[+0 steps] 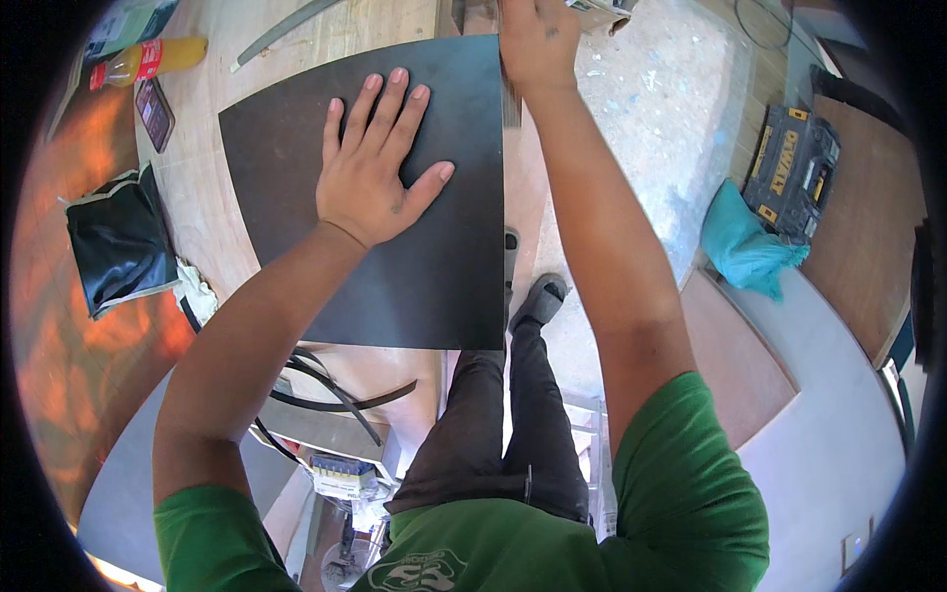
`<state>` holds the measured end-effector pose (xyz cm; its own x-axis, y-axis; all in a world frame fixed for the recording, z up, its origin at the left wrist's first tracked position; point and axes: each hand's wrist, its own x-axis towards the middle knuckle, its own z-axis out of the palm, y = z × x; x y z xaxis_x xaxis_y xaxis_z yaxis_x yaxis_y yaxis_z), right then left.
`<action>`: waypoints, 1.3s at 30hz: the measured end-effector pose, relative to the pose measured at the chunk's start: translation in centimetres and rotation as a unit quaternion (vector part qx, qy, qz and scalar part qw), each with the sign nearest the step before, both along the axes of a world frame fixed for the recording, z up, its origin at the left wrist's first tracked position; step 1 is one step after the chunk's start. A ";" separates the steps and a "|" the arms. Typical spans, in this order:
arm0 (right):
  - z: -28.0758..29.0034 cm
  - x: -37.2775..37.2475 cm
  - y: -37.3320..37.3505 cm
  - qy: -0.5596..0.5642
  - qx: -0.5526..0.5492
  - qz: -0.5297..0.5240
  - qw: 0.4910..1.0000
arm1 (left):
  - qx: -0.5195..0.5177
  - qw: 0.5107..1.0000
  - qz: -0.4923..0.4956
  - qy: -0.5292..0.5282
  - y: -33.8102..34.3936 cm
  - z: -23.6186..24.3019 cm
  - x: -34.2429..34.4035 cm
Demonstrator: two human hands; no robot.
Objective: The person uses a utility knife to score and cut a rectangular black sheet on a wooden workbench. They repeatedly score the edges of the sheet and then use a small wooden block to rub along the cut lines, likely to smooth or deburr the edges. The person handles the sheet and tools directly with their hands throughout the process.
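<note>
A dark, smooth board (434,266) with a curved far edge and a straight right edge lies on the wooden worktop. My left hand (370,187) rests flat on it, palm down, with fingers spread and thumb out to the right. My right hand (541,44) reaches far ahead to the board's far right corner, against or just beside its straight edge. The top of the picture cuts off the right fingers, so what they hold, if anything, is hidden.
On the left are a drink bottle (158,61), a phone (155,113) and a black pouch (120,242). A grey strip (286,32) lies beyond the board. Black strips (340,398) hang nearer me. At right are a black tool case (791,173) and a teal bag (747,242).
</note>
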<state>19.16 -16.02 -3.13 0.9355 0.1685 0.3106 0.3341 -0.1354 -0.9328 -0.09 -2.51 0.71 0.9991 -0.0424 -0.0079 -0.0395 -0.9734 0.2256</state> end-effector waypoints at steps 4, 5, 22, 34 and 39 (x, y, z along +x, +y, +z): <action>-1.1 -8.7 -3.0 0.084 -0.006 0.025 0.996 | 0.004 1.000 0.018 -0.006 0.6 -0.1 -0.9; -0.7 -12.4 -4.2 0.064 0.039 0.014 0.997 | 0.008 1.000 0.021 -0.002 0.6 0.0 -1.2; 1.5 -15.1 -5.3 0.146 -0.003 0.002 0.989 | 0.025 0.999 0.024 0.013 0.8 0.0 -1.5; 2.4 -19.7 -8.5 0.243 -0.061 0.050 0.967 | 0.025 0.999 0.023 0.014 1.0 -0.2 -1.4; 0.0 -12.7 -4.7 0.152 -0.047 0.014 0.987 | 0.011 0.999 0.025 -0.018 0.7 -0.5 -1.3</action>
<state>6.48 -20.67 -3.11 0.9776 0.2103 -0.0029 0.0448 -0.2217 -0.9741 -1.38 -1.77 0.22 0.9996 0.0084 0.0273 0.0027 -0.9791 0.2031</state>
